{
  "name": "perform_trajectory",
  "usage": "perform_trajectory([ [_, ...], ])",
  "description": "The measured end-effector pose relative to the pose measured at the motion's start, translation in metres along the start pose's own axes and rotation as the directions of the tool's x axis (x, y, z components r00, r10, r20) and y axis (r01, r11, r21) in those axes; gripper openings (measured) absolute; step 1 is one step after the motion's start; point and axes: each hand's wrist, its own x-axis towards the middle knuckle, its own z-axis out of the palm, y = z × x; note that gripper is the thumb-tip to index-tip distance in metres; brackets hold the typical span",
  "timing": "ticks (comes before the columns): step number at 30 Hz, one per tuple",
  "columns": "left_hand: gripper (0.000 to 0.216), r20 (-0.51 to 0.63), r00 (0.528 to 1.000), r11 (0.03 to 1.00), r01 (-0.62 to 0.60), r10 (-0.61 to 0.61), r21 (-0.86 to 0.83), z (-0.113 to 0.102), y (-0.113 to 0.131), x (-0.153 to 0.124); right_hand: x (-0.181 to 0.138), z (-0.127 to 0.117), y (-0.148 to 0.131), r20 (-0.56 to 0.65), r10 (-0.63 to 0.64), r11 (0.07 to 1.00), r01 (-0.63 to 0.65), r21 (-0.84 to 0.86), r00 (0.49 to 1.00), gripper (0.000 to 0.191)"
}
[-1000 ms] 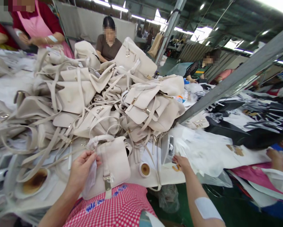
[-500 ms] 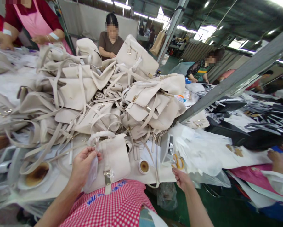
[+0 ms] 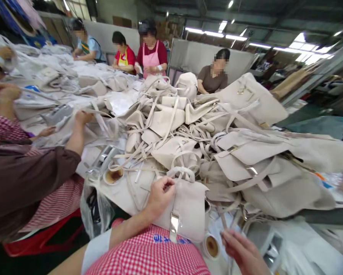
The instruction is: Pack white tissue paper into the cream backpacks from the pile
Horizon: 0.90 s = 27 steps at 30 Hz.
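A beige handbag [image 3: 190, 208] with a metal clasp leans upright against my checked apron, its wrapped handle [image 3: 182, 172] on top. My left hand [image 3: 161, 195] is closed at the bag's upper left edge, beside the handle; what its fingers pinch is hidden. To the right of the bag, my right hand [image 3: 242, 248] reaches over a narrow beige strap [image 3: 223, 217], its fingers stretched out and slightly blurred. Whether they touch the strap I cannot tell. A small cup of brown liquid [image 3: 211, 246] stands between the bag and my right hand.
Heaped beige bags [image 3: 171, 118] cover the table ahead. On the left are a brown-stained dish [image 3: 114, 175], a grey tape dispenser [image 3: 104, 156] and a co-worker's arm [image 3: 45, 175]. Another dispenser [image 3: 272, 246] stands at lower right beside white sheeting [image 3: 311, 244]. Several people work behind the heap.
The view has swung left. My right hand has moved from the yellow scissors toward the strap by the bag. My left hand stays at the bag; the clear film under it no longer shows plainly.
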Motion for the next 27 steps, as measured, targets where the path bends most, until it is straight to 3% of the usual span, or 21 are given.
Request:
perform_trajectory([
  [4,0.006,0.006,0.99,0.982,-0.143,0.144,0.123,-0.004,0.007,-0.013,0.02,0.07,-0.091,0.187,-0.227,0.973,0.228,0.016,0.956,0.041],
  [6,0.009,0.016,0.98,0.965,-0.199,0.199,0.171,-0.006,0.009,-0.015,0.033,0.096,-0.115,0.247,-0.271,0.96,0.281,-0.004,0.93,0.041],
  [9,0.014,0.035,0.965,0.935,-0.26,0.259,0.24,-0.01,0.005,-0.018,0.049,0.116,-0.118,0.27,-0.272,0.953,0.297,-0.057,0.924,0.041],
  [14,0.04,0.161,0.906,0.842,-0.423,0.391,0.334,-0.022,0.0,-0.024,0.061,0.122,-0.102,0.282,-0.235,0.955,0.275,-0.113,0.93,0.042],
  [17,0.037,0.238,0.896,0.833,-0.439,0.376,0.337,-0.028,0.005,-0.024,0.061,0.124,-0.104,0.272,-0.229,0.959,0.264,-0.101,0.935,0.042],
  [19,0.025,0.179,0.945,0.91,-0.314,0.273,0.272,-0.028,0.01,-0.022,0.061,0.125,-0.103,0.274,-0.231,0.963,0.259,-0.07,0.934,0.041],
  [21,0.013,0.1,0.995,0.997,-0.028,0.021,0.072,-0.027,0.013,-0.019,0.062,0.126,-0.098,0.301,-0.216,0.972,0.233,-0.022,0.929,0.037],
  [22,0.008,0.1,0.985,0.987,0.149,-0.142,-0.066,-0.026,0.013,-0.017,0.063,0.127,-0.094,0.316,-0.198,0.979,0.204,0.015,0.928,0.034],
  [24,0.011,0.184,0.893,0.845,0.449,-0.411,-0.289,-0.025,0.013,-0.015,0.065,0.13,-0.085,0.332,-0.148,0.988,0.121,0.1,0.931,0.037],
  [26,0.019,0.247,0.815,0.717,0.579,-0.524,-0.389,-0.024,0.012,-0.015,0.067,0.135,-0.078,0.314,-0.13,0.976,0.066,0.206,0.941,0.053],
  [27,0.022,0.251,0.808,0.696,0.588,-0.534,-0.411,-0.024,0.011,-0.015,0.067,0.138,-0.075,0.291,-0.143,0.964,0.067,0.257,0.946,0.059],
])
